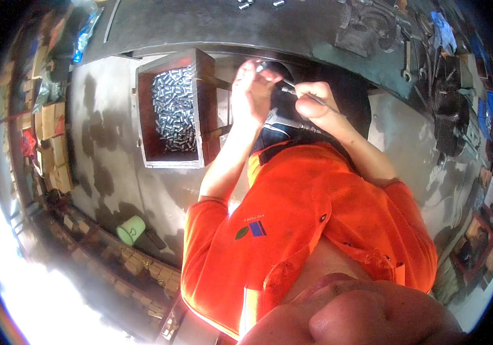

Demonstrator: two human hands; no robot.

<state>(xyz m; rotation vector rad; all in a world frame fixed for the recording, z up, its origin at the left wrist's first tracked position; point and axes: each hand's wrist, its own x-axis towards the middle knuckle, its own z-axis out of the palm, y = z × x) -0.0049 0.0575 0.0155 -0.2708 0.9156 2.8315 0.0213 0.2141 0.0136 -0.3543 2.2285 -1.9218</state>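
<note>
My right hand (320,104) is closed around a slim metal rod-like tool (287,89), whose front end points at my left hand. The tool's exact kind is not clear. My left hand (247,95) is raised beside it, with thumb and fingers bent together near a small shiny piece (260,66). Glare and the fingers hide most of that piece, so I cannot make out its kind. Both hands are over my lap, close to the near edge of the dark workbench (200,26). Left of them stands a reddish-brown box (207,109) holding many small metal cylinders (173,100).
On the bench's right side lie a grimy metal fixture (367,26), wrenches (407,68) and a blue cloth (443,33). A few loose cylinders (246,4) lie at the far edge. A pale green bucket (131,230) is on the stained floor (114,184), near shelves of small boxes (54,121).
</note>
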